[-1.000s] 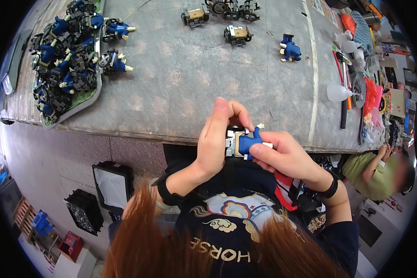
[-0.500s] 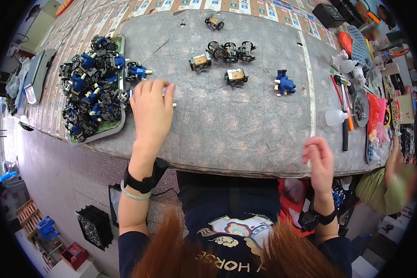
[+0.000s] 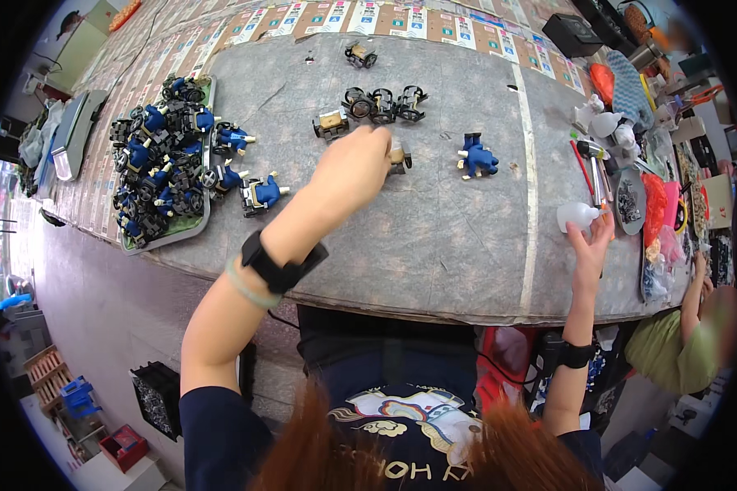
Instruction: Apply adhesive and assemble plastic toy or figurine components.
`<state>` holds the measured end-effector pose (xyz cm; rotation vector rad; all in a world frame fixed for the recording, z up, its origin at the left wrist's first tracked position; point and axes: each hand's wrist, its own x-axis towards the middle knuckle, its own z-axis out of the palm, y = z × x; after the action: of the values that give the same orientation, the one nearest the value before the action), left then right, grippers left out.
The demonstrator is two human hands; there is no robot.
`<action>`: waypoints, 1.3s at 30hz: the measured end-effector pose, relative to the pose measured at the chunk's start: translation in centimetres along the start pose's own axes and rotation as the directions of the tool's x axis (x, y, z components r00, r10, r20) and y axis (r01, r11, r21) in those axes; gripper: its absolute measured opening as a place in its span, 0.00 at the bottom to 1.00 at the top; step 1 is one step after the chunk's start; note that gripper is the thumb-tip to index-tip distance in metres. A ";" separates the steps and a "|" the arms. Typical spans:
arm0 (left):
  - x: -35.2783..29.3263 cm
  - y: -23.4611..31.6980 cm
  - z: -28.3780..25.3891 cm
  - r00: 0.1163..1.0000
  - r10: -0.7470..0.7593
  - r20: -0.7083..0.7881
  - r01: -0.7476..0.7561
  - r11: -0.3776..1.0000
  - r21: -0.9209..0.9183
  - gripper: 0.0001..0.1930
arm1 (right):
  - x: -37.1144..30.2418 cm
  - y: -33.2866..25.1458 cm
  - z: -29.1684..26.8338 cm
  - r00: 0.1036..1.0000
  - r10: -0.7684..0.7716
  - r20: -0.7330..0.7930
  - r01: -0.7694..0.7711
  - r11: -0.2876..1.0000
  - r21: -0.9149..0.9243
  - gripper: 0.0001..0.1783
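Observation:
My left hand is over the middle of the table, its fingertips at a small black wheeled chair with a tan panel. The fingers are partly hidden, so whether they grip it is unclear. My right hand reaches to a white squeeze bottle, thumb and fingers apart beside it. A blue-clothed toy figure lies alone right of the chair. Another blue figure sits in a wheeled chair near the tray, away from my left hand.
A grey tray on the left is heaped with blue figures in black wheeled chairs. Several chairs without figures stand farther back. Pens, tools and a grey dish of small parts lie at the right. A person in green is at the far right.
My left hand has left the seated figure beside the tray and moved right to a chair. My right hand has moved up and forward to the squeeze bottle. The view has shifted slightly.

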<state>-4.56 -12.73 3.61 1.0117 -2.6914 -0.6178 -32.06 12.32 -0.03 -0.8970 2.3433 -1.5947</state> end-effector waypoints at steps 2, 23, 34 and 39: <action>-2.9 1.4 -1.0 0.999 -0.042 0.015 0.043 0.998 -0.047 0.14 | 0.6 0.5 0.2 0.997 0.056 0.054 -0.059 0.996 0.065 0.30; -11.9 2.8 1.9 0.991 -0.130 0.030 0.109 0.657 -0.746 0.27 | -9.0 -10.6 5.4 0.785 0.200 0.587 -0.487 0.784 0.384 0.22; -13.3 2.2 4.3 0.969 -0.226 0.104 0.179 0.345 -0.922 0.27 | -10.6 -13.4 8.8 0.828 0.182 0.531 -0.434 0.807 0.401 0.23; -13.3 2.1 3.8 0.987 -0.155 0.048 0.125 0.537 -0.835 0.27 | -11.0 -13.7 9.2 0.849 0.213 0.484 -0.429 0.812 0.395 0.21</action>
<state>2.87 -1.28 0.66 0.8947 -1.8259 -1.6843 -13.76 7.85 6.30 -0.5929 1.5770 -1.5468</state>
